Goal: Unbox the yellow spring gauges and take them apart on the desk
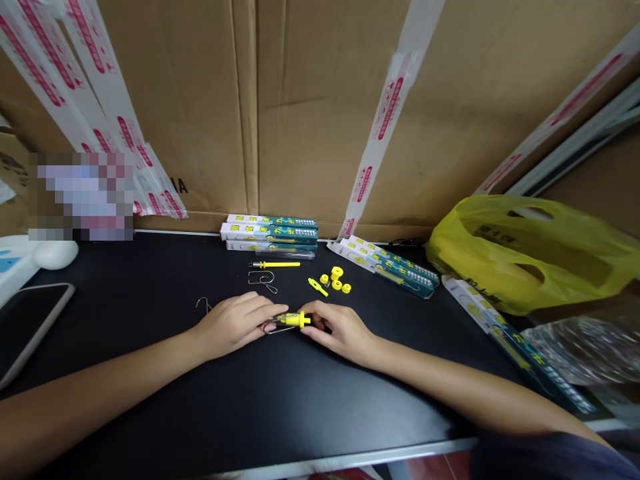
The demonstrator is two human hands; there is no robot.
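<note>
My left hand (pixel 240 323) is closed, its fingertips pinching a bent metal wire (pixel 280 331) and the left end of a yellow plastic part (pixel 295 320). My right hand (pixel 340 328) has thumb and curled forefinger at the right end of the same part. Part of the wire is hidden by the left fingers. Just beyond the hands lie another bent wire hook (pixel 263 280), a thin yellow rod with a metal end (pixel 275 265), a small flat yellow piece (pixel 318 287) and several yellow caps (pixel 337 274). Another wire hook (pixel 201 303) shows behind my left hand.
Several printed boxes (pixel 270 233) lie at the cardboard wall (pixel 320 133), with clear tubes (pixel 287 255) before them. More boxes (pixel 387 267) lie rightward, near a yellow plastic bag (pixel 530 253) and clear plastic packaging (pixel 585 350). A phone (pixel 33 327) rests on the black table (pixel 310 407).
</note>
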